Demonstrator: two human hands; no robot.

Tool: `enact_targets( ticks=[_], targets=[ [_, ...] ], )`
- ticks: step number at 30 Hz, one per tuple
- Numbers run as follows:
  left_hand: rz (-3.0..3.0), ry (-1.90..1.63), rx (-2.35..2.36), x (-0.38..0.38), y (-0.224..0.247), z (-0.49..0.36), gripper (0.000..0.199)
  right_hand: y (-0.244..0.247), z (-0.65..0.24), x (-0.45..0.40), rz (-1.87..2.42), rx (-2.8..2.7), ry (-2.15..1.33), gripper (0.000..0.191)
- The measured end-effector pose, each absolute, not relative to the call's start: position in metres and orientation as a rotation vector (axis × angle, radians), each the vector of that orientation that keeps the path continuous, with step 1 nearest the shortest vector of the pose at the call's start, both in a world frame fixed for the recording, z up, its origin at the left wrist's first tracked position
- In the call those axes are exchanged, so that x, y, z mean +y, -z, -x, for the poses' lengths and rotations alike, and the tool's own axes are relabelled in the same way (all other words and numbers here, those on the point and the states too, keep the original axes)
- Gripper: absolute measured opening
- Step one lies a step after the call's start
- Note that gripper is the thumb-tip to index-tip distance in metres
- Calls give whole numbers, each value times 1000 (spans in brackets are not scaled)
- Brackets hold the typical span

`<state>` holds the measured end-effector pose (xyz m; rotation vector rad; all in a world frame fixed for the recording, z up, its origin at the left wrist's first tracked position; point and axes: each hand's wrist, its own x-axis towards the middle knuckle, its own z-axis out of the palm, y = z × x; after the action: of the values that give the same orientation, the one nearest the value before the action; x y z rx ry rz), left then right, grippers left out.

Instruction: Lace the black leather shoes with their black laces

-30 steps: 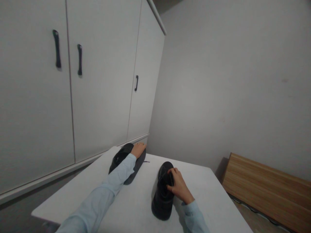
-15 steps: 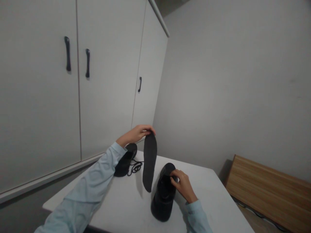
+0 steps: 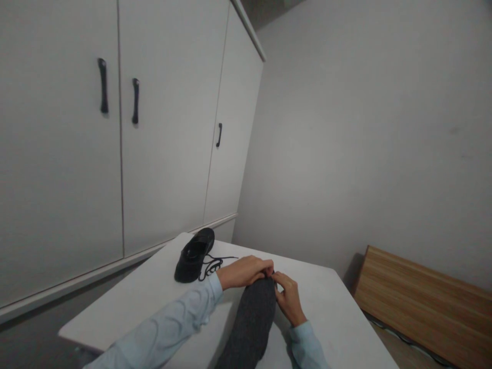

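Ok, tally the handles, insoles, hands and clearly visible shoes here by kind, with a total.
Handles: 3
Insole: 1
Hands: 2 (left hand, right hand)
Clearly visible shoe: 1
Total: 7
What is under the insole is hidden, so not counted.

Insole (image 3: 250,318) dark grey; shoe (image 3: 187,270) black; sleeves (image 3: 165,326) pale blue; table (image 3: 130,318) white; board (image 3: 418,287) brown, wood-grained.

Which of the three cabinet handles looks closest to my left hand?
The rightmost handle, lowest and smallest in view, looks closest to your left hand; the left handle and middle handle sit higher, on either side of one door seam.
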<state>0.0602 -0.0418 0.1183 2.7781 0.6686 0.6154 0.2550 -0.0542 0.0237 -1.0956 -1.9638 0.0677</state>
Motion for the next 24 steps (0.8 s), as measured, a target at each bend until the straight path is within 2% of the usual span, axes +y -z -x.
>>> enact_targets(
  ticks=[6, 10, 16, 24],
  targets=[
    [-3169, -521, 641, -51, -87, -74, 11, -26, -253, -56, 1094, -1918, -103, 19],
    [-3269, -396, 707, -54, -75, -83, 13, -27, -252, -56, 1089, -1923, -112, 20],
    [-3295, -361, 609, -56, -84, -89, 15, -28, -252, -58, 1099, -1920, -141, 20],
    [-3207, 78, 621, -58, -98, -98, 16, -29, -251, -58, 1064, -1913, -155, 25]
  ],
)
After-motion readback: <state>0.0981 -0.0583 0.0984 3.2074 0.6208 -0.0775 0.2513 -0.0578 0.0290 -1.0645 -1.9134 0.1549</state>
